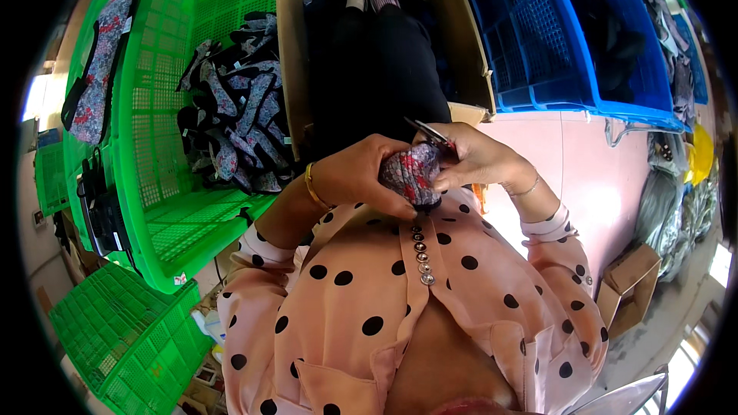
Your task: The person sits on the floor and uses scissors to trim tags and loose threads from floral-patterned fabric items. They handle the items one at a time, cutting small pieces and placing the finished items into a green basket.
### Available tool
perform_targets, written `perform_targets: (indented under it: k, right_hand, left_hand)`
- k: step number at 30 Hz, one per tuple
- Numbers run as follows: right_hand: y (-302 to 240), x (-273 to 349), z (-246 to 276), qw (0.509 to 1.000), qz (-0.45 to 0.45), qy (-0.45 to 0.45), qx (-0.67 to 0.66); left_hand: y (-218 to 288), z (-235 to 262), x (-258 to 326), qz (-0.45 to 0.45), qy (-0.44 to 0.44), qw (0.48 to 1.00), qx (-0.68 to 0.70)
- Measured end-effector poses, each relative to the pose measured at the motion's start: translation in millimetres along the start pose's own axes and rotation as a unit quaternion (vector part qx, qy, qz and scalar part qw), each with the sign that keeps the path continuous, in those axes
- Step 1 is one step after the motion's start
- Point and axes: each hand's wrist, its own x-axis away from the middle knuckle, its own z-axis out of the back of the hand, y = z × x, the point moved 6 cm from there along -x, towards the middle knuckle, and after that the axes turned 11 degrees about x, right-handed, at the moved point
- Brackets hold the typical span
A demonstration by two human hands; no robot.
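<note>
Patterned cloth gathered between two hands, blade at its edge

The floral cloth piece (415,175) sits near the centre of the view, in front of the wearer's shirt (346,292). It is grey with red flowers, rumpled into soft ridges, with a dark lower edge. The left hand (357,173), at nine o'clock from it, grips it; the right hand (484,160), towards three, clasps what look like small scissors (432,132), thumb against the cloth. The blades point towards eleven.

The step in hand seems to be close work on this piece; the next move calls for a firm left grip and careful blade control.

Farther out, a pile of similar pieces (238,119) lies at ten o'clock in a green crate (127,192); a blue crate (530,31) stands at one.
</note>
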Motion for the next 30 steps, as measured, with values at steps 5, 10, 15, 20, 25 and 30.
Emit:
perform_targets:
  k: [5,10,15,20,25,30]
  right_hand:
    - [-7.0,-7.5,-4.1,0.999,-0.006,-0.042,0.004]
    - [7.5,-7.6,-12.7,0.992,-0.074,-0.038,-0.094]
    - [11.5,-8.0,-6.5,0.980,-0.082,0.009,-0.180]
    - [19.5,-7.0,10.0,0.987,-0.080,0.094,-0.103]
    - [-1.8,0.2,27.5,0.945,-0.032,0.246,0.214]
    - [-31.8,1.4,11.7,0.909,-0.019,0.250,0.333]
  left_hand:
    - [3.8,7.1,5.5,-0.017,0.024,0.995,0.095]
    - [1.2,21.1,4.9,-0.003,0.068,0.994,0.084]
    - [4.3,29.6,-0.5,-0.025,0.126,0.989,0.071]
    - [27.8,33.5,-7.5,-0.100,0.189,0.965,-0.152]
    - [44.5,22.3,-2.4,-0.282,0.302,0.846,-0.338]
    - [50.5,29.4,4.6,-0.239,0.340,0.807,-0.419]
